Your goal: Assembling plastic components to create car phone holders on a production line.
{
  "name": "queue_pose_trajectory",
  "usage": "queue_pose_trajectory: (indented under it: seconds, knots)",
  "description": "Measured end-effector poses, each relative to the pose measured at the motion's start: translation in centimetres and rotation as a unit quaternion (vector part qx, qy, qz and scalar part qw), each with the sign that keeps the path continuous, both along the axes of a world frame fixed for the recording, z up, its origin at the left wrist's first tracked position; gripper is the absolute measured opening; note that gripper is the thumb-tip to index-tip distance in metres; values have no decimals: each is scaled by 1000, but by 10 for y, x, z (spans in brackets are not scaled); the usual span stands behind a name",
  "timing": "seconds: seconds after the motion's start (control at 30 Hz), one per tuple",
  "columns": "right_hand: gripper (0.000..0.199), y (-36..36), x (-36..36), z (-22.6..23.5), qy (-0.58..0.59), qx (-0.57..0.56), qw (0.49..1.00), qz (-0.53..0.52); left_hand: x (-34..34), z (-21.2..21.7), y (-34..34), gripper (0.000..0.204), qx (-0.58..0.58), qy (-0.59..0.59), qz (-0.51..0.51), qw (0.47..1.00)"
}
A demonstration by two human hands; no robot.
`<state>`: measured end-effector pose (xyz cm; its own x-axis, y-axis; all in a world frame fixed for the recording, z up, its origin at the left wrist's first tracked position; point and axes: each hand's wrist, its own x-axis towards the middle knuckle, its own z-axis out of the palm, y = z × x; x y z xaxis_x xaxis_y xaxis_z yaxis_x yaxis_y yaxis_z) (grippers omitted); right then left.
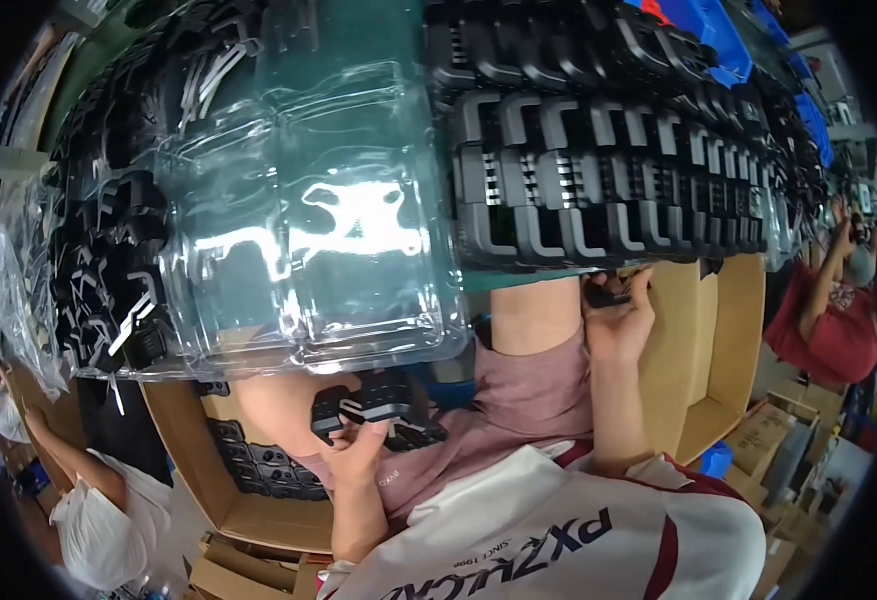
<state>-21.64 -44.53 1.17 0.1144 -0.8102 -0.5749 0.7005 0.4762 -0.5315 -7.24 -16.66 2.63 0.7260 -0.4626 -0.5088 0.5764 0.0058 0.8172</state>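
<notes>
My left hand (357, 458) is closed around black moulded plastic parts (387, 394) with grey edges, held above my lap just below the table edge. My right hand (623, 322) grips a small black plastic part (609, 292) under the table's near edge, by an open cardboard box. Its fingertips are partly hidden. In front of me a transparent plastic tray (349, 290) with moulded compartments lies on the green table top. To its right stand packed rows of black bracket-shaped parts (599, 180). A loose heap of similar black parts (109, 270) fills the tray's left side.
An open cardboard box (259, 520) at my left holds black parts in rows. Another open cardboard box (711, 340) stands at my right. Blue bins (724, 40) are at the far right. Co-workers sit on the left (109, 520) and right (831, 335).
</notes>
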Motion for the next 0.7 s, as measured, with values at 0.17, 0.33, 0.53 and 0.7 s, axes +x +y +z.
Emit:
queue_pose_trajectory:
  seconds: [0.17,0.33,0.53,0.7]
  knots:
    - [18,3,-5,12,70,-7,996,-49,17,-44,26,25,31,-70,96,992]
    - [20,3,-5,9,22,15,999,-17,14,3,-8,20,-96,-88,45,990]
    - [23,1,-11,3,39,-1,999,-15,12,5,-4,23,-128,-125,13,984]
    - [23,-2,-7,4,43,8,999,-15,8,2,-3,23,-137,-123,10,983]
